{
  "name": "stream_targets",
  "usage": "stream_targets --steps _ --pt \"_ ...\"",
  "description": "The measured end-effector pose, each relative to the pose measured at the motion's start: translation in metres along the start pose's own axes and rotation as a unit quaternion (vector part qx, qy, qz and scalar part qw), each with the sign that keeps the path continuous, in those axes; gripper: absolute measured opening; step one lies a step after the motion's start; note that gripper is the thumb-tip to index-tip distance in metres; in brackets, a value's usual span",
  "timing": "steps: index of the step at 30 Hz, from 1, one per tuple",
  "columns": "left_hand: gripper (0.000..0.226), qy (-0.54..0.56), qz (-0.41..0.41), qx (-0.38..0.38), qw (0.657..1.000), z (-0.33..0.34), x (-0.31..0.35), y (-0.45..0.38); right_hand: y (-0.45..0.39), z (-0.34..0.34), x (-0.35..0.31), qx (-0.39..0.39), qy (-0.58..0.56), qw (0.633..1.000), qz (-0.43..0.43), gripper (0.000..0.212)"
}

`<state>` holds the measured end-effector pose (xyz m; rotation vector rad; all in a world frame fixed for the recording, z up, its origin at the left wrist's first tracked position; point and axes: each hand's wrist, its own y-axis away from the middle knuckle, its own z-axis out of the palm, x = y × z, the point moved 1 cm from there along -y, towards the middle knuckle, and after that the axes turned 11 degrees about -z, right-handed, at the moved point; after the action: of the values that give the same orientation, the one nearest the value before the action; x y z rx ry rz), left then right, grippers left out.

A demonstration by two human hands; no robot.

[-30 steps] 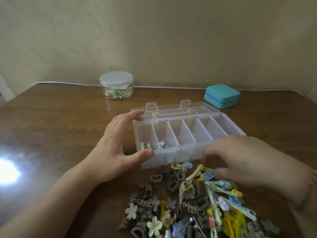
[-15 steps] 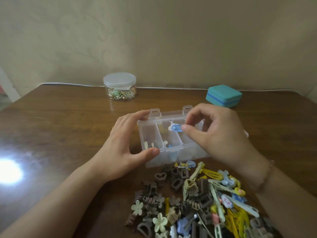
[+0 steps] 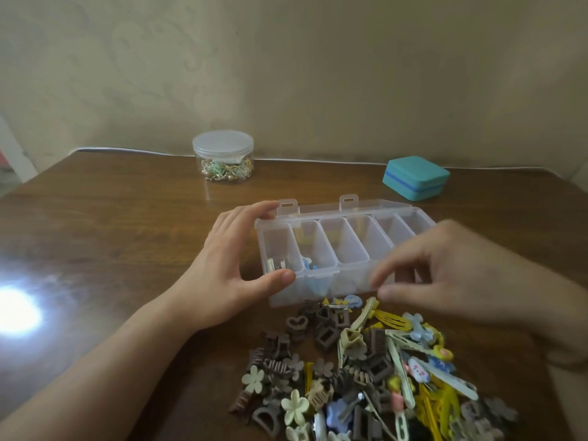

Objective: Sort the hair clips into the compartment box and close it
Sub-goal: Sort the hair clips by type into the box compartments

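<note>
Left hand steadying the box, right hand empty over the pile

The left hand [image 3: 237, 268] grips the left end of the clear compartment box [image 3: 337, 246] mid-desk, lid open, thumb on the near wall, fingers on the far corner. The right hand [image 3: 451, 272], blurry, hovers loosely curled, holding nothing, near the box's near right edge, above the hair clips [image 3: 366, 374] heaped on the near side.

- Single head-worn view, wide-angle, looking forward and down across the table [image 3: 95, 237] toward its far edge and the wall behind.
- Close in over the near edge: forearms entering from the bottom corners, hair clips [image 3: 366, 370] filling the lower frame.
- No second view to overlap.
</note>
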<state>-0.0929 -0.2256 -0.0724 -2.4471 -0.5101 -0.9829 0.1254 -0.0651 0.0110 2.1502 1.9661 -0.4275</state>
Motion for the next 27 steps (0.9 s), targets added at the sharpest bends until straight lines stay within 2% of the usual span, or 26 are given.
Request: stream_targets --steps 2,4,9,12,14,16,19,21,24,27 --pt "0.084 -0.001 0.001 -0.002 1.0 0.0 -0.001 0.0 -0.004 0.011 0.001 -0.086 0.115 0.989 0.024 0.022" --pt "0.083 0.0 0.003 -0.001 1.0 0.0 -0.001 0.0 -0.009 0.018 0.001 -0.108 0.155 0.981 0.036 0.028" --pt "0.083 0.004 0.002 -0.001 1.0 0.0 -0.001 0.0 -0.01 0.021 0.006 -0.113 0.159 0.98 0.039 0.021" --pt "0.083 0.005 0.001 -0.002 1.0 0.0 -0.002 0.0 0.0 0.007 0.008 -0.126 0.135 0.982 0.04 0.011" --pt "0.084 0.004 0.001 -0.002 1.0 -0.001 -0.001 0.0 0.005 -0.005 0.009 -0.086 0.087 0.992 0.016 0.008" --pt "0.084 0.003 0.001 -0.002 1.0 -0.001 -0.001 0.0 0.002 -0.011 0.007 0.017 -0.013 1.0 -0.014 0.011" --pt "0.083 0.006 0.0 -0.004 1.0 -0.001 -0.001 0.0 -0.016 0.0 -0.004 0.185 -0.133 0.974 -0.003 0.008" --pt "0.083 0.006 0.0 -0.006 1.0 -0.001 -0.001 0.0 -0.029 0.015 -0.009 0.252 -0.155 0.955 0.012 0.014" --pt "0.084 0.007 -0.002 -0.006 1.0 -0.001 -0.002 0.0 -0.037 0.028 -0.015 0.243 -0.096 0.965 0.006 0.022" --pt "0.084 0.01 -0.002 -0.006 1.0 -0.002 -0.001 0.001 -0.026 0.016 -0.017 0.242 -0.1 0.965 -0.01 0.011"
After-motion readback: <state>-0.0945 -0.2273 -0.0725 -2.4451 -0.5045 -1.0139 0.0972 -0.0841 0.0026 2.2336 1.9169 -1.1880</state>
